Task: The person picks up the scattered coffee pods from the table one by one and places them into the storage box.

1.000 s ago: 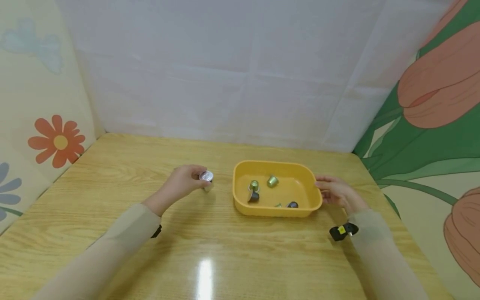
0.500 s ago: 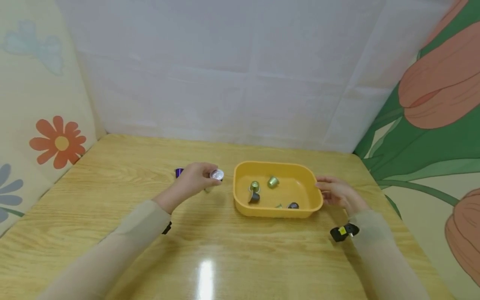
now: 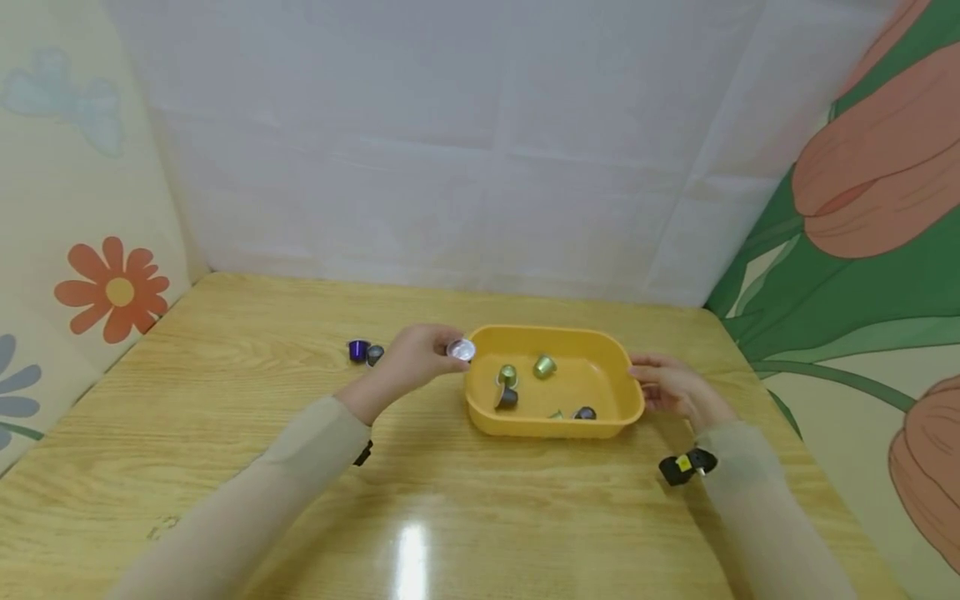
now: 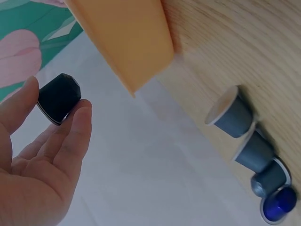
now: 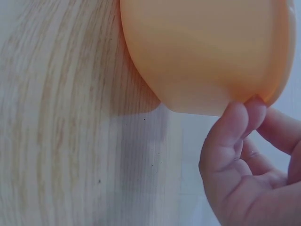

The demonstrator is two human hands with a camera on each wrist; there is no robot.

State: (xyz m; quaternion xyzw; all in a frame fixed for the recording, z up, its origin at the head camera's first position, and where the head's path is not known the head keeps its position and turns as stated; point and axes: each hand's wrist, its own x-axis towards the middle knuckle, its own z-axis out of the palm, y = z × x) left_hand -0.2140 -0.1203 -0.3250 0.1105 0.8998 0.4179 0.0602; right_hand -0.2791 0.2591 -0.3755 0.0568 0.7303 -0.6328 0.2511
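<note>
Black capsule point(image 4: 59, 98) pinched, partly hidden by left hand point(image 4: 44, 174).

"How's your light?"
"Even, slightly dim; I see a white glare streak point(image 3: 411, 560) on the worktop point(image 3: 570, 517) near six o'clock, head view."
"Shadows?"
"Soft. My right-wrist view looks hazy, bluish."

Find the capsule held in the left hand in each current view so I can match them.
Head: the capsule, just below centre, silver lid showing.
Left wrist: the capsule, toward the left edge, dark body showing.
Right wrist: not in it.
Shared landmark: the yellow tub, in all three.
</note>
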